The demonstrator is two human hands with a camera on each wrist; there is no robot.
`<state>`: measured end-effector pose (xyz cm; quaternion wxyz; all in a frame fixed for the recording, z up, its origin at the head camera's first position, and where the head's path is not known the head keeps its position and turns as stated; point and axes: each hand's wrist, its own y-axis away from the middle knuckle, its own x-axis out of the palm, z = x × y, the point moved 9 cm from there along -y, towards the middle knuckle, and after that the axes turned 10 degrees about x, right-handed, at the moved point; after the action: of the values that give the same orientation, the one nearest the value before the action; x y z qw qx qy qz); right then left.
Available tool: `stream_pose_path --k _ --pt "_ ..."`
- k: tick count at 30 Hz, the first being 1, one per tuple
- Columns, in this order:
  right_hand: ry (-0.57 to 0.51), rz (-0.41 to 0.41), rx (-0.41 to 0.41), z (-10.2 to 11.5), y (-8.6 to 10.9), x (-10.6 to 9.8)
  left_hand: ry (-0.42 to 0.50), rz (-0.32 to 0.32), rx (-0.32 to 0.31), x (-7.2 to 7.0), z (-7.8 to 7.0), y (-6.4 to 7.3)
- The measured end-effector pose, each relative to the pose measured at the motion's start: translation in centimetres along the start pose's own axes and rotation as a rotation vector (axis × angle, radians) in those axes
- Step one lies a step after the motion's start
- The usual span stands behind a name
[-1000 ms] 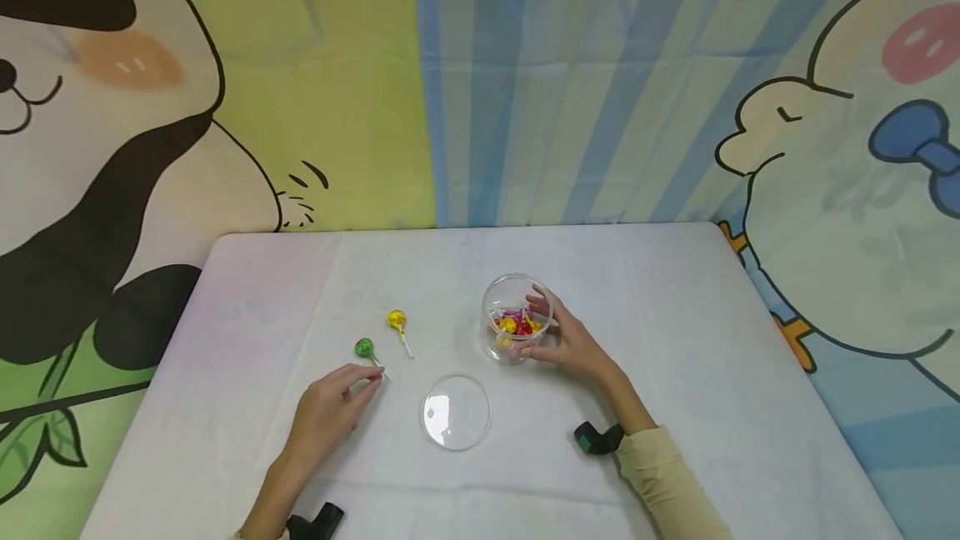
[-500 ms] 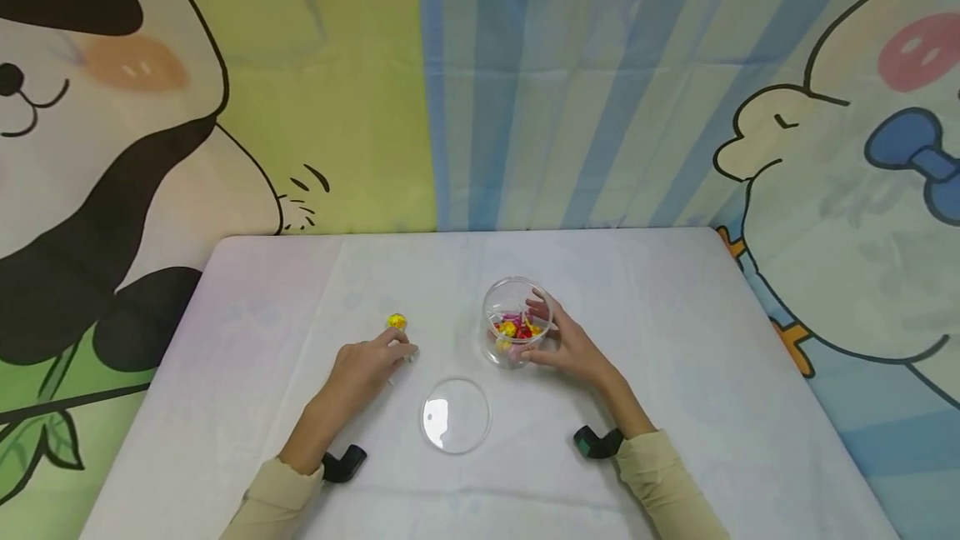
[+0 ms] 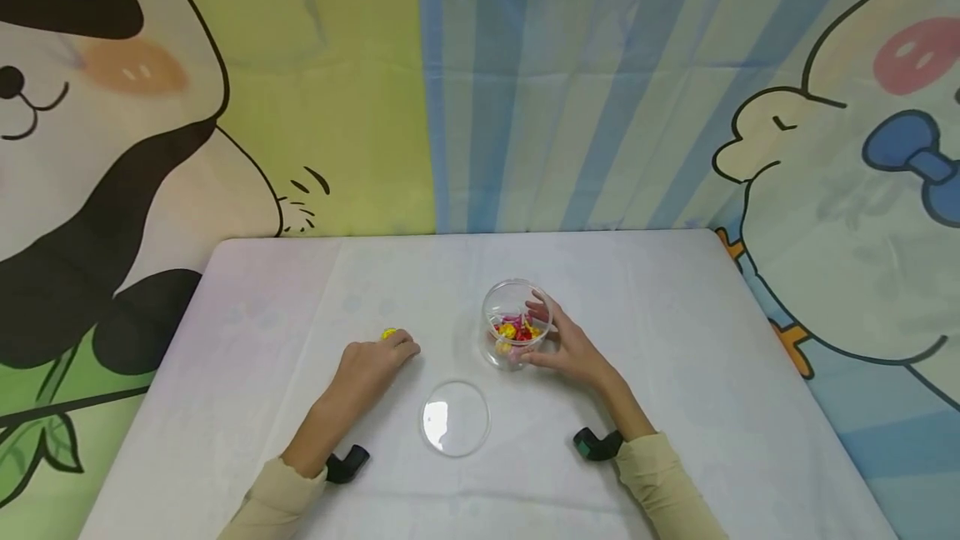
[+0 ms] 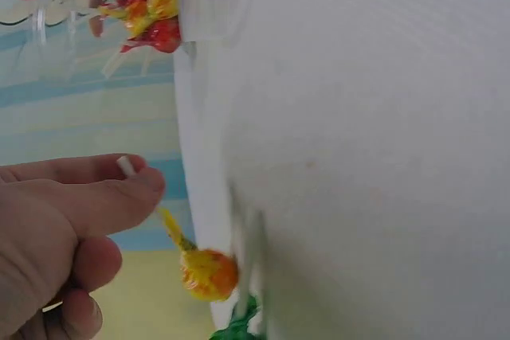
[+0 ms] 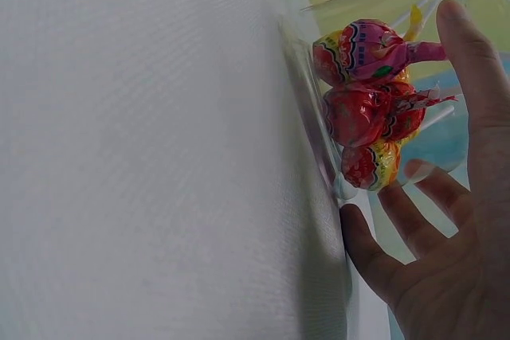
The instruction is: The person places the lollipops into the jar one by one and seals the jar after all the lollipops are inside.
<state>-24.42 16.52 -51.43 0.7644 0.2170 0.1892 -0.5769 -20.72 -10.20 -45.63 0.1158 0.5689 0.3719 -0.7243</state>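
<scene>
A yellow lollipop (image 4: 209, 275) is lying low at the worktop (image 3: 712, 340), left of a clear jar (image 3: 501, 290), its white stick (image 4: 126, 165) tilting up into the person's left grip (image 3: 371, 369); whether its wrapped head is touching the surface, I cannot tell from my end of the link. A second ago that grip was poised at the stick of the green lollipop (image 4: 237, 324); now it is pinching the yellow one's stick between thumb and finger, and I am judging that the yellow piece is becoming the one in hand while the green is staying behind, just beside it. The left arm is reaching forward and inward, back of the hand facing up, the spare fingers curling in. Across from it, the right grip (image 3: 573, 348) is grasping the jar from its right side, thumb on the near wall and fingers round the far one, holding just where it was through the past second. Inside the upright jar, several wrapped lollipops (image 5: 362, 117) are clustering at the bottom. Nearer the person, a clear round lid (image 3: 455, 418) is lying flat between the forearms, and beyond, a cartoon backdrop (image 3: 360, 107) is hanging behind the worktop.
</scene>
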Motion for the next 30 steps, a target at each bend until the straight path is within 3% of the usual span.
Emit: stream_pose_path --k 2,5,10,14,18,22,26,30 --pt "0.006 -0.003 0.001 -0.1 0.0 0.0 0.021 -0.081 -0.017 -1.4 0.3 0.1" --pt "0.005 -0.007 -0.001 -0.1 0.1 -0.1 0.110 -0.127 -0.120 -2.6 1.7 0.6" --pt "-0.001 0.004 -0.007 0.0 0.0 0.0 0.251 -0.056 -0.377 -2.5 4.5 2.9" --pt "-0.001 0.003 -0.008 0.2 0.1 -0.1 0.292 -0.013 -0.471 -2.1 5.4 4.7" --pt "-0.002 -0.001 -0.010 0.3 0.1 -0.2 0.303 -0.059 -0.472 -2.3 5.6 5.2" --pt "-0.003 0.001 -0.005 0.1 0.0 -0.2 0.305 -0.140 -0.430 -3.1 5.4 4.3" --pt "-0.001 0.007 -0.006 0.2 -0.1 -0.1 0.362 -0.231 -0.388 -4.5 4.9 2.3" --pt "-0.011 0.008 0.004 0.2 0.1 -0.1 0.511 -0.348 -0.330 -6.2 3.4 -0.8"
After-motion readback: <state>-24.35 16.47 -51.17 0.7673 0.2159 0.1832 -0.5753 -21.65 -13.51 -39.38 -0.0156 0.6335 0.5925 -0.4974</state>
